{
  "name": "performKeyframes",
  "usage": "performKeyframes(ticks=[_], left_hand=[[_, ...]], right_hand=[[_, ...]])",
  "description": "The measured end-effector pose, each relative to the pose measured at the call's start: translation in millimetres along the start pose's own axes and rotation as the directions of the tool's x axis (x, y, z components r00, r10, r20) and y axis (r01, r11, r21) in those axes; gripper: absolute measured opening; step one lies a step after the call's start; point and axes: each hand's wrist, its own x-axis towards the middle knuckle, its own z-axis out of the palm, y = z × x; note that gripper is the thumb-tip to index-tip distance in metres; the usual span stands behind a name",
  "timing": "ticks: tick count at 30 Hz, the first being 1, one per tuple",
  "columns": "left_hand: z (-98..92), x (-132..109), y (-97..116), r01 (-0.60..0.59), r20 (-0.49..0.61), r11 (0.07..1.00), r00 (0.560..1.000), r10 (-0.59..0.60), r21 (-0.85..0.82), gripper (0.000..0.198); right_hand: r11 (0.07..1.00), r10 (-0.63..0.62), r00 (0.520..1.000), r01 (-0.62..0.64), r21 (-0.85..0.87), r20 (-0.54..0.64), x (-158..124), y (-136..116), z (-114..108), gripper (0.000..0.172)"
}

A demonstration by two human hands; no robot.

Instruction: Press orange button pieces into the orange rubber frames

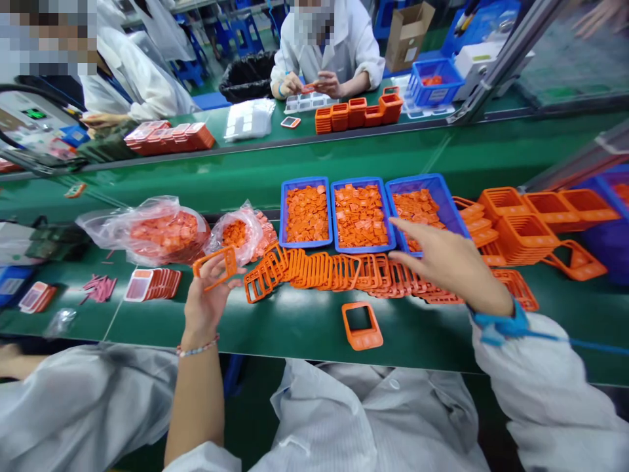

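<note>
My left hand (pixel 209 295) holds an orange frame (pixel 228 262) upright between thumb and fingers, left of a long row of orange frames (pixel 319 270). My right hand (pixel 437 252) reaches over the right blue tray (pixel 455 216), its fingers apart above small orange pieces (pixel 417 208); nothing shows in it. Two more blue trays, the middle one (pixel 361 250) and the left one (pixel 304 245), hold similar pieces. A single orange frame (pixel 368 339) lies flat near the table's front edge.
Stacked orange frames (pixel 528 239) stand at the right. Plastic bags of orange parts (pixel 170 229) and a row of framed pieces (pixel 164 283) are at the left. Across a green divider (pixel 246 172), a person (pixel 327 52) handles an orange part. Another person's sleeve (pixel 88 400) is at lower left.
</note>
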Motion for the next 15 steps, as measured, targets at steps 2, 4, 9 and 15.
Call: performKeyframes(ticks=[2,4,9,15], left_hand=[[21.2,5.2,7.3,0.033,0.037,0.995,0.999,-0.03,-0.097,0.06],[42.8,9.8,12.2,0.07,0.078,0.98,0.995,-0.056,-0.189,0.06],[90.1,23.0,10.2,0.178,0.144,0.938,0.98,-0.14,-0.299,0.047],[137.7,34.1,8.9,0.22,0.256,0.954,0.952,-0.165,-0.203,0.04]], right_hand=[[0.987,0.145,0.989,-0.143,-0.076,0.029,24.3,23.0,3.4,0.051],[0.959,0.268,0.96,-0.258,-0.116,0.079,43.4,40.1,11.5,0.044],[0.954,0.296,0.941,-0.282,-0.1,0.167,65.3,54.4,34.3,0.041],[0.946,0.324,0.923,-0.315,-0.079,0.209,74.6,59.4,48.8,0.035]])
